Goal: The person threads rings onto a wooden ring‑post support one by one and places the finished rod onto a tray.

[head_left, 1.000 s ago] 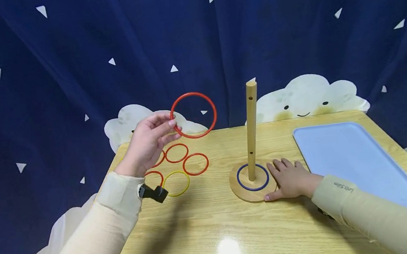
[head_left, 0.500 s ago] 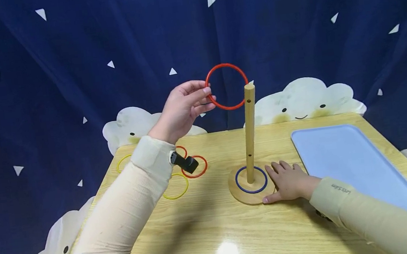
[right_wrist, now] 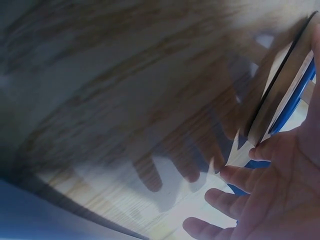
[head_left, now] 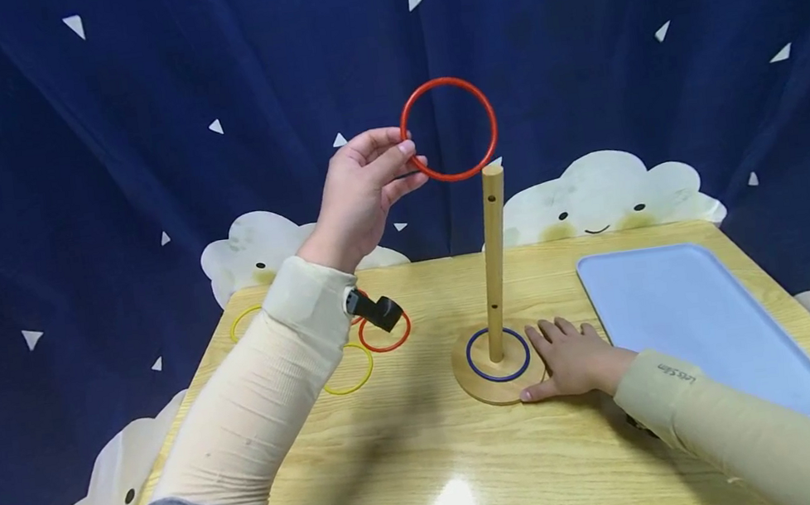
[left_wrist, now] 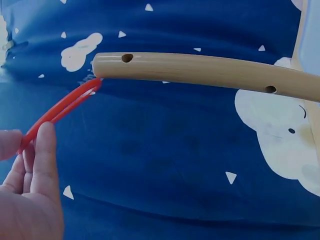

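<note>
My left hand (head_left: pixel 363 186) pinches a red ring (head_left: pixel 493 121) at its left side, thumb in front and fingers behind. The ring is tilted up, its lower right edge near the top of the wooden post (head_left: pixel 493 251). In the left wrist view the ring (left_wrist: pixel 62 105) appears nearly edge-on beside the post's end. A blue ring (head_left: pixel 471 366) lies around the post's foot on the round wooden base (head_left: pixel 499 393). At the base's right edge rests my right hand (head_left: pixel 570 359), fingers spread. The right wrist view shows its fingers (right_wrist: pixel 232 202) by the base's rim.
On the table (head_left: pixel 415 468), left of the base, lie a yellow ring (head_left: pixel 371 365), a red ring (head_left: pixel 408 327) and others partly hidden by my left arm. A light blue tray (head_left: pixel 683 321) lies at the right. A dark blue curtain (head_left: pixel 279 67) hangs behind.
My left hand has carried the red ring right and upward, from above the loose rings to beside the post's top. My right hand has stayed at the base.
</note>
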The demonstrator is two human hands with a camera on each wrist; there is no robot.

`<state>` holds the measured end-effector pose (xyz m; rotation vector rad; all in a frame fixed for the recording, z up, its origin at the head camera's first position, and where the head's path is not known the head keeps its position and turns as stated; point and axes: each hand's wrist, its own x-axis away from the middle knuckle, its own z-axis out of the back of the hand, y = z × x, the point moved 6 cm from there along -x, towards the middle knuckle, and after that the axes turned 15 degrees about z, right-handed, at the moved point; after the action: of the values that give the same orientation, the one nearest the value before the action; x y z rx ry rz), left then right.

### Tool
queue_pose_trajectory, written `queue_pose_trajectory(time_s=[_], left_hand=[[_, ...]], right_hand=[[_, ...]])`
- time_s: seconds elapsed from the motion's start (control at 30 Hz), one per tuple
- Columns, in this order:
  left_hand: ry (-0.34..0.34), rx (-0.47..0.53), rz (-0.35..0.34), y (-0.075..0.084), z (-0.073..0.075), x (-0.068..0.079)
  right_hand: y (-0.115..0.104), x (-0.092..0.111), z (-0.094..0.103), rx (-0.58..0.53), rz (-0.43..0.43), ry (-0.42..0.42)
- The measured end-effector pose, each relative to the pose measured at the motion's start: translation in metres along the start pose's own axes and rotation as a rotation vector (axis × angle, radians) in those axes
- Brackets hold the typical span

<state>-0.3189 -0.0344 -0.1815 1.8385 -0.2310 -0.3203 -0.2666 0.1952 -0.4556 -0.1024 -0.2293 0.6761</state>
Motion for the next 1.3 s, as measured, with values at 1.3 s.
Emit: queue_pose_trajectory(time_s=[1.3], left_hand=[[0.033, -0.117, 0.569, -0.226, 0.034, 0.016]], right_hand=[[0.004, 0.001, -0.005, 0.024, -0.042, 0.038]])
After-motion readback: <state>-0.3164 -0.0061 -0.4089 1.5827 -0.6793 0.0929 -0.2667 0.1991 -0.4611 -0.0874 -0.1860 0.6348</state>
